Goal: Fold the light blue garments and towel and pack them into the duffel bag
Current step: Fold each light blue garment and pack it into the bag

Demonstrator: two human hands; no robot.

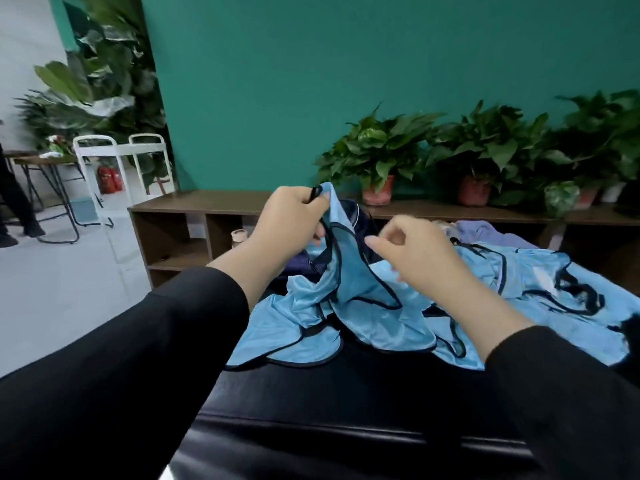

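A light blue garment (349, 296) with dark piping hangs lifted over a black padded bench (346, 393). My left hand (294, 216) grips its upper edge, a dark strap bunched in the fist. My right hand (412, 251) hovers just right of the lifted cloth, fingers loosely curled and holding nothing. More light blue garments (540, 282) lie crumpled to the right on the bench. A dark navy duffel bag (353, 216) sits behind the lifted cloth, mostly hidden. A pale lilac cloth (485, 232) lies at the far edge.
A low brown shelf unit (194, 216) runs along the green wall, with potted plants (377, 157) on top. A small bottle (239, 237) stands in one cubby. White chairs (100, 174) and a person's legs (17, 209) are at far left.
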